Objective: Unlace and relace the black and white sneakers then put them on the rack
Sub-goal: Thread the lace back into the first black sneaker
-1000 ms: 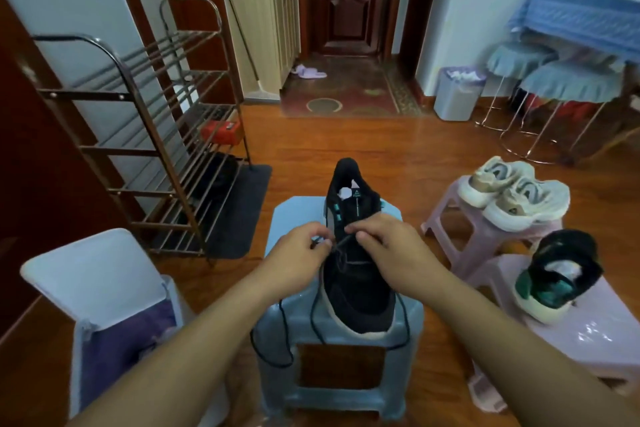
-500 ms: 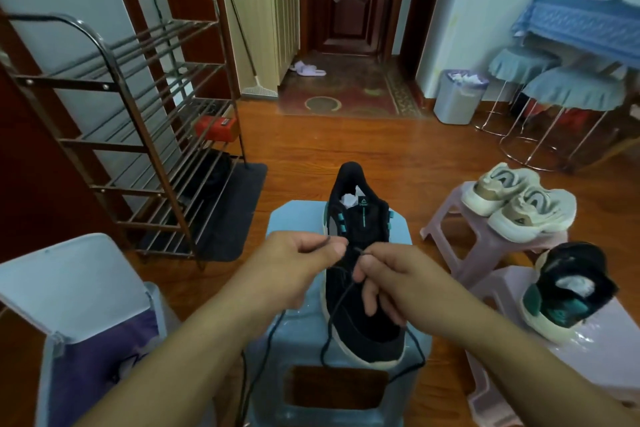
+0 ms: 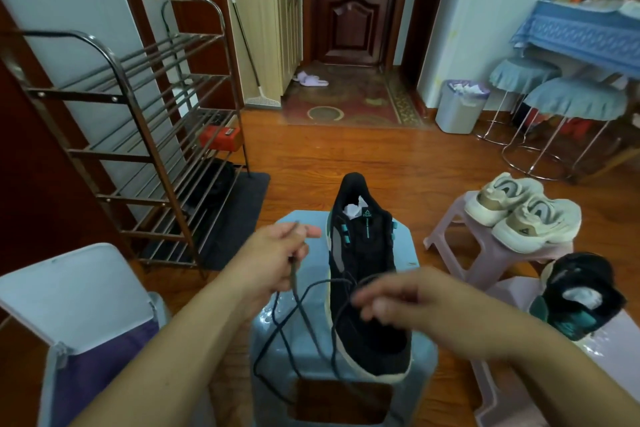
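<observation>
Low in the frame, two bare forearms reach in from the bottom edge toward a pale blue plastic stool (image 3: 412, 243) with a glossy, wet-looking top and a square hole in its near side. On it lies a black knit sneaker (image 3: 363, 274) with a cream rubber sole, teal eyelet loops and crumpled white paper stuffed in its opening, toe toward the camera. The left hand (image 3: 277, 256), left of centre, has its grip clamped on a thin dark cord, the lace (image 3: 294, 291), which droops in slack loops over the stool's near edge. The right hand (image 3: 398, 298) is blurred over the sneaker's forefoot; I cannot tell whether its grip is apart or pinching the lace. At lower left stands a white bin (image 3: 69, 295) with a tilted lid and purple liner. At lower right, the second black sneaker (image 3: 578, 298), also paper-stuffed, sits on a shiny pink stool (image 3: 623, 340); behind it a pair of chunky cream sneakers (image 3: 519, 215) rests on another pink stool (image 3: 446, 232). At mid-left rises the tubular metal rack (image 3: 131, 107), its slatted shelves holding a red box (image 3: 220, 137), on a dark mat (image 3: 235, 218). Further off, the wood floor (image 3: 346, 152) runs to a grey wastebasket (image 3: 460, 107), two round stools with frilly blue covers (image 3: 575, 100), and a carved dark door (image 3: 353, 3) at top centre.
</observation>
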A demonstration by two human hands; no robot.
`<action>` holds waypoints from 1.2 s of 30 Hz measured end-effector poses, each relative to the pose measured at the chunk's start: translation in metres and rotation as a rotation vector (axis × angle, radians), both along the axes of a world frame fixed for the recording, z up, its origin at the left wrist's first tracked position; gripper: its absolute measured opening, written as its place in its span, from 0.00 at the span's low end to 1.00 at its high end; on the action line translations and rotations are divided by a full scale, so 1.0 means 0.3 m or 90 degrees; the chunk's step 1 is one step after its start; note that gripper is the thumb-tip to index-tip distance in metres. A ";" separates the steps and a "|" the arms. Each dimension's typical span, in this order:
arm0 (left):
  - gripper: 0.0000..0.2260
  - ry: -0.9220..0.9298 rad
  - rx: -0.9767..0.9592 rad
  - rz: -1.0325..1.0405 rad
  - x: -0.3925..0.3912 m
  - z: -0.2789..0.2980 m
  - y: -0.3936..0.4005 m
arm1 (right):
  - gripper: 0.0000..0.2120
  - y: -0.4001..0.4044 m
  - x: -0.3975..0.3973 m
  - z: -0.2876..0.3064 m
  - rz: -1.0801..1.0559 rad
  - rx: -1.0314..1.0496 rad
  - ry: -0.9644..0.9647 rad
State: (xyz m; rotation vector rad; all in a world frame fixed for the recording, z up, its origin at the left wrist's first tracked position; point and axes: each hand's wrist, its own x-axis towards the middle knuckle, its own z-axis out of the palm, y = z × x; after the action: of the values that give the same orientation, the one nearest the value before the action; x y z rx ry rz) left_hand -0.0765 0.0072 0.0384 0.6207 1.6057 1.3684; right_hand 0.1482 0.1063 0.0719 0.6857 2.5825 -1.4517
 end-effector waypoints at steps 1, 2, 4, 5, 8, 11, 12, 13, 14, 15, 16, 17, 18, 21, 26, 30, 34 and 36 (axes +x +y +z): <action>0.10 0.056 -0.035 -0.061 0.019 -0.010 0.003 | 0.10 0.023 -0.014 -0.012 -0.096 0.038 0.070; 0.10 0.118 -0.064 -0.113 0.037 -0.024 0.007 | 0.09 0.052 -0.030 -0.033 -0.166 0.131 0.125; 0.08 0.269 -0.096 -0.151 0.069 -0.047 0.024 | 0.08 0.097 -0.062 -0.089 -0.195 0.360 0.143; 0.06 0.323 -0.095 -0.130 0.082 -0.054 0.033 | 0.07 0.109 -0.078 -0.120 -0.182 0.432 0.134; 0.05 0.360 -0.082 -0.072 0.098 -0.066 0.055 | 0.05 0.116 -0.114 -0.180 -0.185 0.495 0.163; 0.11 0.380 -0.096 -0.067 0.099 -0.069 0.064 | 0.08 0.102 -0.135 -0.196 -0.191 0.523 0.181; 0.11 0.377 -0.099 -0.063 0.096 -0.069 0.065 | 0.09 0.097 -0.138 -0.198 -0.195 0.522 0.178; 0.11 0.373 -0.100 -0.066 0.093 -0.072 0.065 | 0.10 0.094 -0.140 -0.199 -0.198 0.516 0.172; 0.11 0.368 -0.101 -0.074 0.092 -0.074 0.063 | 0.11 0.091 -0.141 -0.198 -0.200 0.509 0.168; 0.11 0.365 -0.105 -0.084 0.092 -0.077 0.060 | 0.12 0.091 -0.141 -0.199 -0.204 0.502 0.169; 0.11 0.363 -0.107 -0.091 0.092 -0.080 0.058 | 0.12 0.090 -0.141 -0.197 -0.206 0.493 0.168; 0.10 0.360 -0.106 -0.093 0.092 -0.083 0.059 | 0.13 0.090 -0.141 -0.194 -0.206 0.486 0.168; 0.10 0.358 -0.103 -0.090 0.094 -0.083 0.060 | 0.13 0.090 -0.140 -0.194 -0.207 0.482 0.171; 0.09 0.372 -0.099 -0.074 0.103 -0.081 0.071 | 0.11 0.085 -0.142 -0.203 -0.217 0.466 0.187; 0.08 0.432 -0.102 -0.104 0.110 -0.074 0.078 | 0.11 0.081 -0.145 -0.213 -0.230 0.442 0.185; 0.07 0.441 -0.072 -0.140 0.097 -0.066 0.081 | 0.14 0.077 -0.147 -0.211 -0.226 0.422 0.152; 0.04 0.450 0.005 -0.126 0.104 -0.088 0.074 | 0.11 0.067 -0.149 -0.207 -0.257 0.383 0.149; 0.04 0.499 0.070 -0.124 0.104 -0.089 0.069 | 0.06 0.066 -0.148 -0.210 -0.277 0.361 0.169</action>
State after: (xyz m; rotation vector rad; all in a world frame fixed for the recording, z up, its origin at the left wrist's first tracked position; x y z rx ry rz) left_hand -0.0453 0.0279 0.0118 1.4706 1.9954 1.1260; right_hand 0.1036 0.1259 0.0090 1.2609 3.2445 -0.9159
